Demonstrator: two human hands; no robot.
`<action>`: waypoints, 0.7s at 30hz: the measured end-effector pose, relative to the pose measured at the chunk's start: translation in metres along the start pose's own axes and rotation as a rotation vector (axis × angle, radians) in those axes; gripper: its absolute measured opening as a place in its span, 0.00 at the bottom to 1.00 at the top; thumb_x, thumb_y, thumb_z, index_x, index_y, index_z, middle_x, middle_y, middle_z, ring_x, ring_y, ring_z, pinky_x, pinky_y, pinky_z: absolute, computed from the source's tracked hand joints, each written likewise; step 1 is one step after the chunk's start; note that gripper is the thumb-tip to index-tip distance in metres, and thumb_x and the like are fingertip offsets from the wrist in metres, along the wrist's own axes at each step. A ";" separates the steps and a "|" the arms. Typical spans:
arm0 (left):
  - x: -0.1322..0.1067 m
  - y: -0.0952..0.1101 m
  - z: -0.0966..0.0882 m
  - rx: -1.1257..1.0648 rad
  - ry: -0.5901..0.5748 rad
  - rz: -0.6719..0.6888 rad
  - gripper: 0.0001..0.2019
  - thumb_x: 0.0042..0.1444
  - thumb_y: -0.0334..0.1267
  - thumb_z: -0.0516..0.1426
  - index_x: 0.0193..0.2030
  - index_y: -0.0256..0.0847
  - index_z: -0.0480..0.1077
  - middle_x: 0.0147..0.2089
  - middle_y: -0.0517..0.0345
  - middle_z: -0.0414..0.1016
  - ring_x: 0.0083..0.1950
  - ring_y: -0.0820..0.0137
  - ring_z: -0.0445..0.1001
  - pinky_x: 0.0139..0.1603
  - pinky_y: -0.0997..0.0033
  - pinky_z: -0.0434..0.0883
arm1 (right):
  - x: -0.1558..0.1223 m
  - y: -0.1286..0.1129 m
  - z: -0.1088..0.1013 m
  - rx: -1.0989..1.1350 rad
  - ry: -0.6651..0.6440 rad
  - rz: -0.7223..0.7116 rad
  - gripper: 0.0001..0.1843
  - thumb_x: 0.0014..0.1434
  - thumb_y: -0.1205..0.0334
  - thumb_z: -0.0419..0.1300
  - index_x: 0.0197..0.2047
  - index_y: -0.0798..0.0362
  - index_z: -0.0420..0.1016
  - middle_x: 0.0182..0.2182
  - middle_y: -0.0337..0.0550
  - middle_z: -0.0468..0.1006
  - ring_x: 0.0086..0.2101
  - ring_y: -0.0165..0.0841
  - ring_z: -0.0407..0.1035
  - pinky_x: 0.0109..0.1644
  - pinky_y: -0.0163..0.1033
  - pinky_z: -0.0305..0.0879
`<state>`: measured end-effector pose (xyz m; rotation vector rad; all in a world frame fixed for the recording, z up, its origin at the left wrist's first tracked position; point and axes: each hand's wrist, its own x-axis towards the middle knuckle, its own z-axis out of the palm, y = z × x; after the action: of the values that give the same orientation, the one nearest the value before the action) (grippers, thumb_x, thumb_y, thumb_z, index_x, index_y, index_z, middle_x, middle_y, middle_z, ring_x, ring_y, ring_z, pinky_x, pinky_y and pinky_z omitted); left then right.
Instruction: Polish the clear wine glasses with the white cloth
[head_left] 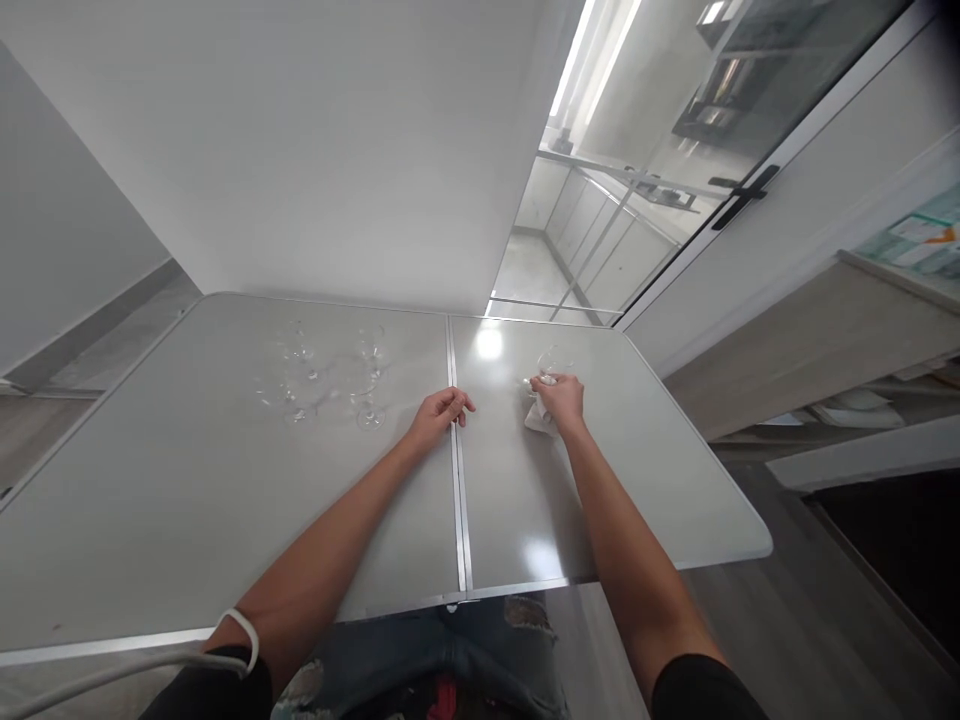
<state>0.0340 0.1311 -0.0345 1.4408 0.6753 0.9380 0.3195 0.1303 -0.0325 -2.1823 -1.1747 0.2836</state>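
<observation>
My right hand (561, 398) is closed on a small white cloth (537, 416) and rests on the right half of the grey folding table (187, 500). Its fingertips touch a clear glass (553, 362) standing just beyond it. My left hand (440, 413) lies on the table at the metal centre seam (457, 500), fingers loosely curled, with nothing visible in it. Several clear wine glasses stand left of it, the nearest one (370, 395) a short way from my left fingers, others (298, 385) farther left.
A white wall rises behind the table. To the right are a glass door with a black handle (742, 195) and a low shelf (847, 330). A white cable (112, 670) runs by my left wrist. My knees in jeans show below the table's front edge.
</observation>
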 end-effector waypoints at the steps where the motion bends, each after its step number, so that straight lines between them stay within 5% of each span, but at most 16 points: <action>1: 0.000 0.000 0.000 -0.002 -0.001 -0.001 0.22 0.64 0.58 0.54 0.37 0.38 0.74 0.28 0.58 0.71 0.31 0.71 0.69 0.33 0.71 0.61 | 0.004 0.000 0.003 -0.005 -0.007 0.008 0.16 0.49 0.51 0.63 0.33 0.53 0.86 0.29 0.49 0.84 0.33 0.40 0.77 0.36 0.36 0.65; 9: 0.002 -0.012 -0.001 -0.042 0.021 0.001 0.21 0.63 0.57 0.55 0.36 0.38 0.72 0.26 0.60 0.70 0.28 0.73 0.68 0.31 0.72 0.61 | 0.010 -0.005 0.011 -0.058 -0.001 0.017 0.21 0.50 0.49 0.63 0.41 0.54 0.85 0.37 0.53 0.85 0.40 0.43 0.78 0.40 0.37 0.67; 15: 0.003 -0.019 -0.001 -0.006 0.079 -0.003 0.21 0.63 0.55 0.55 0.31 0.38 0.70 0.26 0.62 0.68 0.23 0.77 0.59 0.26 0.73 0.57 | -0.044 -0.021 -0.010 -0.340 0.019 0.091 0.27 0.50 0.49 0.66 0.50 0.54 0.80 0.40 0.58 0.83 0.39 0.48 0.77 0.39 0.42 0.65; 18: 0.002 -0.019 -0.001 0.010 0.120 -0.003 0.21 0.63 0.54 0.56 0.28 0.38 0.69 0.25 0.63 0.65 0.23 0.77 0.57 0.26 0.72 0.57 | -0.094 -0.064 -0.014 -0.262 0.028 -0.181 0.18 0.57 0.49 0.61 0.46 0.50 0.80 0.33 0.53 0.81 0.35 0.46 0.76 0.38 0.43 0.63; 21: 0.000 -0.016 0.002 -0.046 0.166 0.026 0.18 0.61 0.51 0.58 0.29 0.37 0.70 0.24 0.62 0.65 0.29 0.71 0.64 0.31 0.69 0.62 | -0.140 -0.127 -0.006 0.013 -0.149 -0.569 0.15 0.62 0.51 0.59 0.50 0.43 0.77 0.34 0.46 0.81 0.35 0.43 0.74 0.41 0.43 0.62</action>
<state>0.0374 0.1312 -0.0498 1.3441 0.7538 1.0949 0.1557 0.0648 0.0361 -1.7426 -1.8053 0.2051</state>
